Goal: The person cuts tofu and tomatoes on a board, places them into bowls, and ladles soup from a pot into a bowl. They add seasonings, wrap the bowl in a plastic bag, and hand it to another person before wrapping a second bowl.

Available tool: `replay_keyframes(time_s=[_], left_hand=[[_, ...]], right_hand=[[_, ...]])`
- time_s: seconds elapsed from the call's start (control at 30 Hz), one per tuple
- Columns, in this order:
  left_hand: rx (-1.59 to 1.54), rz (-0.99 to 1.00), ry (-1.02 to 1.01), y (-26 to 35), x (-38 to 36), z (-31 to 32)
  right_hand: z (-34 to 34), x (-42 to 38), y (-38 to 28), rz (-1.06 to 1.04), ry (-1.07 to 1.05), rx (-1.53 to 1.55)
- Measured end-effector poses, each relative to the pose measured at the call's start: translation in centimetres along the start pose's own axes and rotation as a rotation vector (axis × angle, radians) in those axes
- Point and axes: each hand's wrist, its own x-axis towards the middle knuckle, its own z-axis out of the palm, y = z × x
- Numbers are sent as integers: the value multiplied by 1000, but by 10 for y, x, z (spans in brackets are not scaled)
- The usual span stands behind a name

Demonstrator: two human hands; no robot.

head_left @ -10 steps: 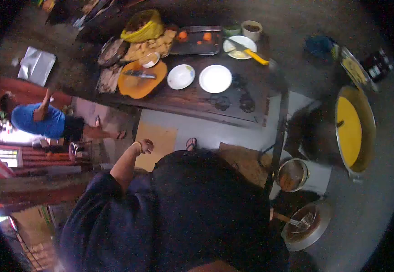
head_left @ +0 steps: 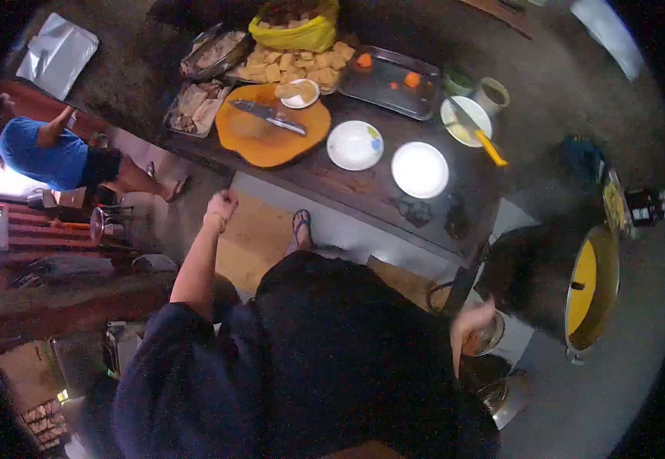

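Observation:
My left hand (head_left: pixel 223 205) hangs in front of the table's near edge, fingers curled in, with nothing seen in it. Blurred by motion, my right hand (head_left: pixel 480 315) reaches out over a small metal pot (head_left: pixel 493 336); its fingers cannot be made out. Beneath it is a metal bowl (head_left: pixel 511 402). To the right stands a large pot of yellow liquid (head_left: pixel 582 294). Nearest my left hand on the table is an orange cutting board (head_left: pixel 252 141) with a knife (head_left: pixel 267 116). Two white plates (head_left: pixel 355 145) (head_left: pixel 420 170) lie right of it.
The dark table (head_left: pixel 309 172) also bears a yellow bag (head_left: pixel 294 34), light cubes (head_left: pixel 290 67), a metal tray (head_left: pixel 386 84) with orange pieces, and a plate (head_left: pixel 466 115) with a yellow-handled knife. A person in blue (head_left: pixel 42 153) is at the left.
The view has shifted and turned. My left hand has curled its fingers. My right hand, hidden before near the whisk's handle by the bowl, now shows above the small pot.

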Motion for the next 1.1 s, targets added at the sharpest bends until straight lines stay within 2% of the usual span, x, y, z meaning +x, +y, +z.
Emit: replay_keyframes(time_s=[0.03,0.07,0.1,0.13,0.17,0.23,0.27,0.3,0.33,0.37,0.4,0.47,0.6,0.67,0.73,0.8,0.83,0.9,0.93,1.0,1.07,1.1], left_hand=[[39,31,114,29,17,-16],[-15,54,130,42,40,-31],[-64,81,149,49,66,-44],[-46,139,163,50,96,-51],[-27,195,172,51,124,-56],[84,347,158,77,168,-73],[91,486,231,89,191,-78],[101,622,303,99,211,-81],[62,677,265,109,231,-85],[23,734,229,118,247,-86],[18,737,216,127,260,-86],[229,660,120,148,281,-80],[205,601,-24,180,284,-58],[313,560,-131,189,285,-53],[345,535,-202,192,292,-49],[377,504,-258,198,300,-49],[404,497,-301,201,302,-50],[432,492,-350,203,306,-47],[458,514,-339,203,308,-44],[479,531,-332,209,315,-44],[606,458,-483,216,324,-48],[610,455,-483,217,327,-56]], right_hand=[[-19,34,-107,-130,-97,298],[-38,68,-214,-231,-228,571],[-33,74,-286,-377,-527,613],[-26,62,-351,-648,-339,677],[-30,56,-420,-724,-535,782],[-16,34,-520,-1066,-532,871],[-5,21,-562,-1151,-609,742],[4,8,-594,-1201,-563,721],[18,-6,-622,-1257,-414,614],[27,-15,-641,-1253,-423,604],[32,-21,-658,-1258,-496,463],[39,-26,-681,-1273,-578,263],[32,-17,-693,-1202,-688,253],[3,9,-681,-1099,-1030,338],[16,22,-648,-1126,-1267,393],[-7,58,-637,-1199,-1447,323],[-10,72,-636,-1203,-1456,321],[-7,91,-634,-1328,-1415,82],[9,85,-625,-1261,-1256,90],[4,90,-629,-1265,-1258,43],[-8,92,-629,-1275,-1249,30],[-13,92,-628,-1277,-1250,34]])
